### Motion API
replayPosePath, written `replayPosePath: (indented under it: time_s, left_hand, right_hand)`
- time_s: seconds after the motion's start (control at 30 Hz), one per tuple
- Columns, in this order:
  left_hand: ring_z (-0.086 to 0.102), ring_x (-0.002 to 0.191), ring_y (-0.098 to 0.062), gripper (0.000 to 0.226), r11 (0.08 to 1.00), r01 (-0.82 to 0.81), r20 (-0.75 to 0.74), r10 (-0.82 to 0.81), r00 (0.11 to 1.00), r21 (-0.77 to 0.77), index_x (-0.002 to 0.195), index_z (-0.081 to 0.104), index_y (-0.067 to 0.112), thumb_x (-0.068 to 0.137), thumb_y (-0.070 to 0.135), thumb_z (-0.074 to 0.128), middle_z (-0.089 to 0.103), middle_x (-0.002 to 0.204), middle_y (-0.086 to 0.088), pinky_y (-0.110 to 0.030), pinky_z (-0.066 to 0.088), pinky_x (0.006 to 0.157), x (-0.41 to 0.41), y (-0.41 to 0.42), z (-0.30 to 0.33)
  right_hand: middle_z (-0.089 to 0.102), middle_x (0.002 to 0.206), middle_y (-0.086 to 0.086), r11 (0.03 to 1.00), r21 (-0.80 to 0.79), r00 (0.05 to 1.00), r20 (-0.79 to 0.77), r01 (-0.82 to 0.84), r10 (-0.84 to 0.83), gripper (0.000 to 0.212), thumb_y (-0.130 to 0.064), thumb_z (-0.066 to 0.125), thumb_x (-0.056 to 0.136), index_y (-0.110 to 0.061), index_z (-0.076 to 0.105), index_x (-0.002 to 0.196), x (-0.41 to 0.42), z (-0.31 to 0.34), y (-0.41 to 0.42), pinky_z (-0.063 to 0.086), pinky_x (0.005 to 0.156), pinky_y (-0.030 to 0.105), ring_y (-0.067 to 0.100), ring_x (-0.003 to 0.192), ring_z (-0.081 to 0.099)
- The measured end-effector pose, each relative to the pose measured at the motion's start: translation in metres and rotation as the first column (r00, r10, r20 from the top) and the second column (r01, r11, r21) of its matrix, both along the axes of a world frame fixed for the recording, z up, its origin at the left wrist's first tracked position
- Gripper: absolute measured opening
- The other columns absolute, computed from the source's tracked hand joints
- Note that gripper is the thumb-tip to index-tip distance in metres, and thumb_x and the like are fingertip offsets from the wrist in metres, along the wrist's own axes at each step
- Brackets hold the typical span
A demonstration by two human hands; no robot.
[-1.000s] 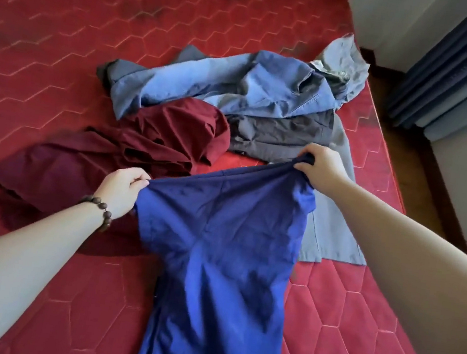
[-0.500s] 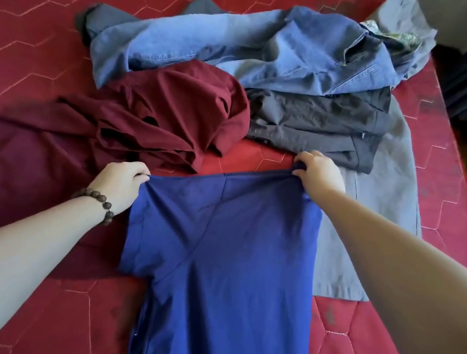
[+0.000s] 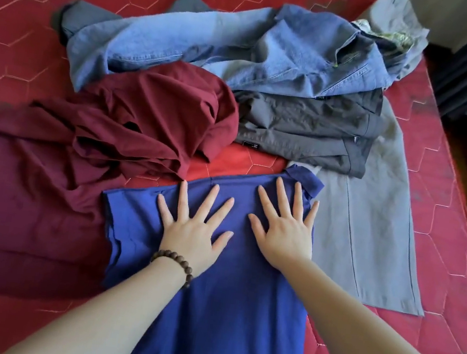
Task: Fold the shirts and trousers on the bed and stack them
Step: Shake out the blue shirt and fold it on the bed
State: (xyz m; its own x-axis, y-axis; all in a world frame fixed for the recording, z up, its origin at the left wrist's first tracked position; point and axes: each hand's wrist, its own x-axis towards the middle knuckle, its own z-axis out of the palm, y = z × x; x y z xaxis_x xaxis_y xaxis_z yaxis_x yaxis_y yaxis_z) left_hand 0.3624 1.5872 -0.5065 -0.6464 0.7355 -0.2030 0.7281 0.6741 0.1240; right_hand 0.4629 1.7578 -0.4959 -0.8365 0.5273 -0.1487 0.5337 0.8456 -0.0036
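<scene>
Left hand [image 3: 193,228]: no longer gripping, now lying flat, fingers spread, on the blue shirt [image 3: 216,309].
Right hand [image 3: 286,232]: likewise released, pressing flat.

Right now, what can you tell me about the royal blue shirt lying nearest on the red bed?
The royal blue shirt looks like soft, thin knit cloth, spread fairly flat on the red quilted mattress and running out of view below. One short sleeve sticks out on its left; a corner is turned up at the top right. The left hand and right hand press on it with fingers spread. Its right edge overlaps the grey trousers.
</scene>
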Motion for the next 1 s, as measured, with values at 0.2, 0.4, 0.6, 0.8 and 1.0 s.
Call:
replayPosePath:
  time_s: [0.2, 0.4, 0.6, 0.8, 1.0]
  left_hand:
    - [0.006, 0.143, -0.048, 0.066, 0.999, 0.028, -0.075, -0.027, 0.997, 0.016, 0.149, 0.017, 0.047, 0.087, 0.068, 0.022, 0.012, 0.161, 0.011, -0.077, 0.0, 0.103, -0.007, 0.001, -0.007]
    - [-0.019, 0.144, -0.039, 0.067, 0.998, 0.031, -0.028, -0.032, 0.999, -0.05, 0.146, -0.012, 0.051, 0.084, 0.073, 0.004, -0.015, 0.16, 0.011, -0.072, -0.01, 0.105, -0.013, 0.003, -0.003]
    - [0.004, 0.148, -0.037, 0.062, 0.998, 0.056, -0.115, -0.05, 0.992, 0.042, 0.151, 0.026, 0.011, 0.093, 0.02, 0.047, 0.008, 0.161, -0.012, -0.057, 0.004, 0.117, 0.035, -0.042, 0.041]
    - [0.045, 0.134, -0.028, 0.058, 0.976, 0.213, 0.058, -0.216, 0.975, 0.045, 0.133, 0.056, 0.006, 0.087, 0.034, 0.035, 0.047, 0.145, -0.012, -0.046, 0.036, 0.111, 0.124, -0.147, 0.032]
    - [0.031, 0.143, -0.024, 0.063, 0.992, 0.125, -0.018, -0.125, 0.992, 0.035, 0.147, 0.035, 0.009, 0.094, 0.045, 0.032, 0.033, 0.154, -0.009, -0.047, 0.025, 0.116, 0.117, -0.18, 0.01]
  right_hand:
    - [-0.003, 0.162, -0.004, 0.999, -0.009, 0.998, -0.041, 0.038, -0.038, 0.061, -0.065, 0.023, 0.092, -0.043, 0.019, 0.149, -0.001, -0.014, 0.003, 0.002, 0.115, 0.061, 0.032, 0.148, -0.003]
    - [-0.01, 0.161, -0.012, 0.933, -0.348, 0.992, 0.116, 0.095, -0.058, 0.053, -0.06, 0.024, 0.095, -0.053, 0.013, 0.146, -0.013, 0.012, 0.025, -0.01, 0.115, 0.057, 0.022, 0.147, -0.016]
    - [0.025, 0.158, 0.007, 0.997, -0.073, 0.963, -0.271, -0.03, 0.009, 0.045, -0.027, 0.05, 0.095, -0.018, 0.049, 0.139, 0.038, 0.047, -0.056, 0.006, 0.115, 0.06, 0.03, 0.147, 0.015]
    - [0.03, 0.156, 0.004, 0.983, -0.127, 0.982, -0.151, -0.129, 0.109, 0.049, -0.035, 0.042, 0.093, -0.02, 0.051, 0.138, 0.117, 0.012, -0.181, 0.022, 0.112, 0.063, 0.026, 0.146, 0.022]
    - [0.006, 0.16, -0.004, 0.98, -0.197, 0.998, -0.066, -0.024, 0.011, 0.058, -0.054, 0.023, 0.097, -0.034, 0.022, 0.151, 0.14, 0.001, -0.19, 0.005, 0.119, 0.054, 0.02, 0.149, 0.001]
